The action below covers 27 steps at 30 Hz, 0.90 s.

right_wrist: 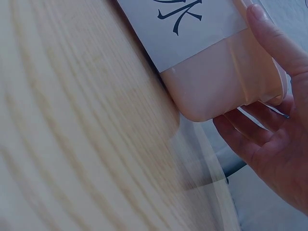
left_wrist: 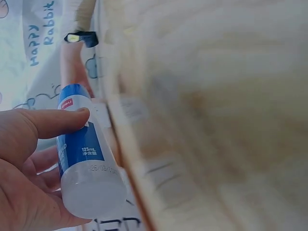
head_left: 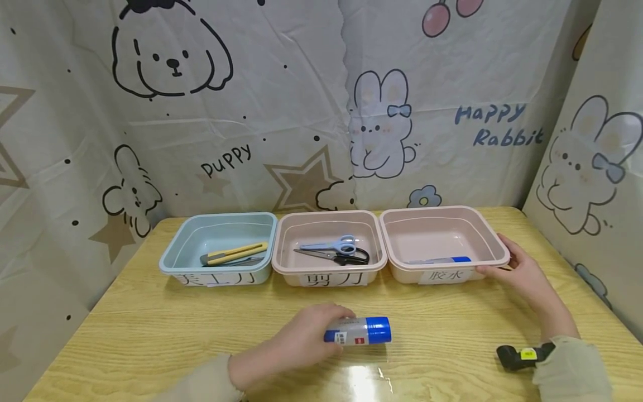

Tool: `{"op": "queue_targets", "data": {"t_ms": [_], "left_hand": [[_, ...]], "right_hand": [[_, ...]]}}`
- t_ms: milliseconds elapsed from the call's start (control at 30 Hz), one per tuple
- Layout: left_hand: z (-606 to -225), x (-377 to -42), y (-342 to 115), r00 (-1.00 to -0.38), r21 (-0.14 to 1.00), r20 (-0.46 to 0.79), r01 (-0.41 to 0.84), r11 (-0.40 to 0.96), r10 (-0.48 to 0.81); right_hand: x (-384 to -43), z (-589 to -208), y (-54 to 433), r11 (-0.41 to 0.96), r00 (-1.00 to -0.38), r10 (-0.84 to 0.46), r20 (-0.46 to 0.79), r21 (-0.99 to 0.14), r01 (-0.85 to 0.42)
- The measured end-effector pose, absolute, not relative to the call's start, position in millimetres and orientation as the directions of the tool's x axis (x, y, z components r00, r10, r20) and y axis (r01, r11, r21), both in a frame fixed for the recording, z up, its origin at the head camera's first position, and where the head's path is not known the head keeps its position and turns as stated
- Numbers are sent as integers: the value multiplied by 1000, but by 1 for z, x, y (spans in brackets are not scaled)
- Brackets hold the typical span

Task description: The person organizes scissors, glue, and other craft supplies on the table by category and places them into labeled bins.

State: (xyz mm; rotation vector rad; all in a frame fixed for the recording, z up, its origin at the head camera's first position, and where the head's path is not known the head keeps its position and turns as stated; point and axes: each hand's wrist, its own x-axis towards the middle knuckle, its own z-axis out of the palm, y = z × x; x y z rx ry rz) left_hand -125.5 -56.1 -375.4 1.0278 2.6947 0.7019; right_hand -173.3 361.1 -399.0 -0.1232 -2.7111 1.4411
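Note:
My left hand (head_left: 307, 339) grips a clear glue bottle (head_left: 361, 331) with a blue cap and blue label, held sideways over the table in front of the bins. In the left wrist view the label of the glue bottle (left_wrist: 84, 144) reads 125 mL, and the thumb lies along it. My right hand (head_left: 527, 276) holds the front right corner of the right pink bin (head_left: 437, 231), thumb at the front rim and fingers round the side. Inside that bin lies a blue-capped item (head_left: 459, 259), partly hidden by the front wall.
A middle pink bin (head_left: 329, 220) holds blue scissors (head_left: 326, 245) and black-handled scissors (head_left: 351, 258). To its left, a blue bin (head_left: 226, 220) holds a yellow utility knife (head_left: 238, 254) and another cutter. Labels face front. A patterned curtain (head_left: 301, 111) hangs behind the wooden table (head_left: 201, 318).

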Motion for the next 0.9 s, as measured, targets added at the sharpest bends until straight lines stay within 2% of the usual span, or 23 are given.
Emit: {"op": "queue_targets", "data": {"t_ms": [200, 367, 900], "left_hand": [[-363, -135, -44, -757, 510, 73, 588, 628, 650], [-351, -145, -30, -752, 485, 122, 614, 622, 648], [-323, -181, 20, -726, 419, 183, 667, 616, 662]], "right_hand": [[-173, -398, 361, 560, -995, 100, 24, -828, 36], [-173, -398, 361, 565, -995, 102, 24, -824, 38], [-173, -398, 361, 562, -995, 97, 23, -826, 36]]}}
